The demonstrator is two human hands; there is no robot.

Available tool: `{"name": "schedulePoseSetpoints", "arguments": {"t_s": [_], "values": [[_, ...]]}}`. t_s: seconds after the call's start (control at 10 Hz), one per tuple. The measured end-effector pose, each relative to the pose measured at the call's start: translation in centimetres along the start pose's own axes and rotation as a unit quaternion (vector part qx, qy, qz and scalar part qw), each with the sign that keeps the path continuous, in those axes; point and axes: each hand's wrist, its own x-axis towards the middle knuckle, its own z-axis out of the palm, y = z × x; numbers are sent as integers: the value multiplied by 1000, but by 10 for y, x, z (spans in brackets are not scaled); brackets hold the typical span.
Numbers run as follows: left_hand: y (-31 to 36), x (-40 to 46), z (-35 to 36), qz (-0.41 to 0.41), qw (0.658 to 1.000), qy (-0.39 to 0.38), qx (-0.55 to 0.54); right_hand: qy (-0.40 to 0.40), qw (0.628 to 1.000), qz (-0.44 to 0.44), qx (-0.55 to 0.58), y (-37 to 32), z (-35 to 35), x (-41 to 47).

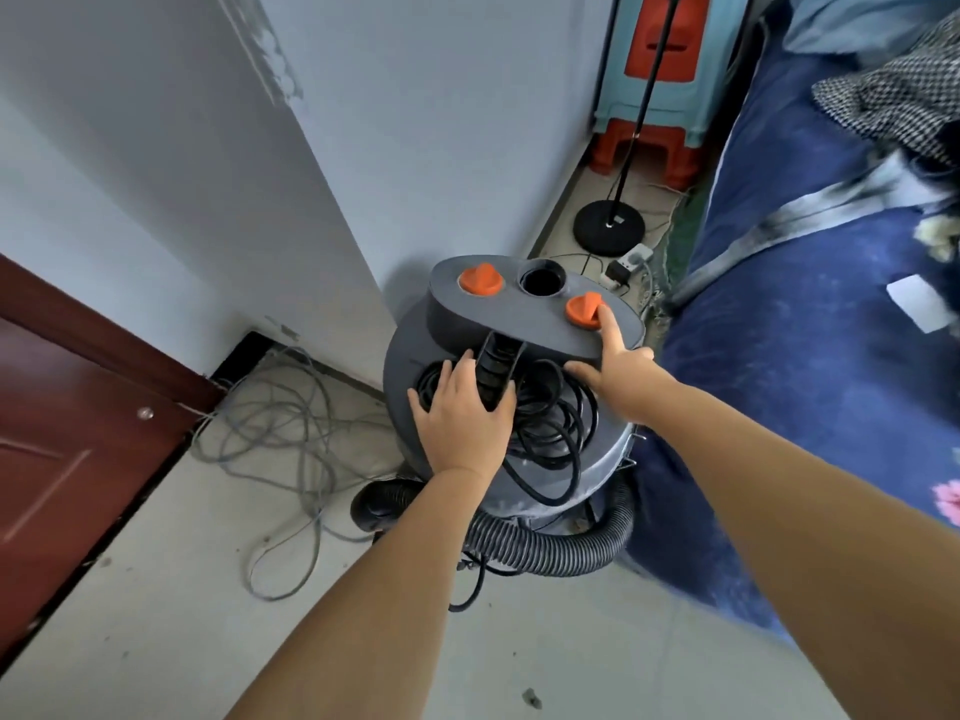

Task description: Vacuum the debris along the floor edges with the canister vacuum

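Two bare forearms reach in from the bottom edge toward one grey canister vacuum [447, 366]. The left hand [462, 413] lies flat, fingers spread, on the black cord [550, 423] coiled on the vacuum's lid, gripping nothing. The right hand [613, 361], just beside it and apart from it, is open too, its forefinger touching the nearer of two orange knobs [582, 310]; the second knob [480, 279] sits beyond the left hand, with one round port [543, 280] between them. One ribbed hose [550, 548] curls on the floor beneath both wrists. Left of the left hand lie loose grey cables [280, 433] and one dark red door [62, 433]. Beyond the right hand stand one lamp base [608, 226] and stacked stools [654, 111].
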Motion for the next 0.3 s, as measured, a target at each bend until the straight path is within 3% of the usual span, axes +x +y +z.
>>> {"name": "schedulePoseSetpoints", "arguments": {"t_s": [0.1,0.3], "values": [[-3,-2,-1,1,1000,-23,-1,-3,1000,-1,4,-2,-1,-6],[-2,7,-42,12,980,-197,13,-18,999,-33,-34,-17,-16,-28]]}}
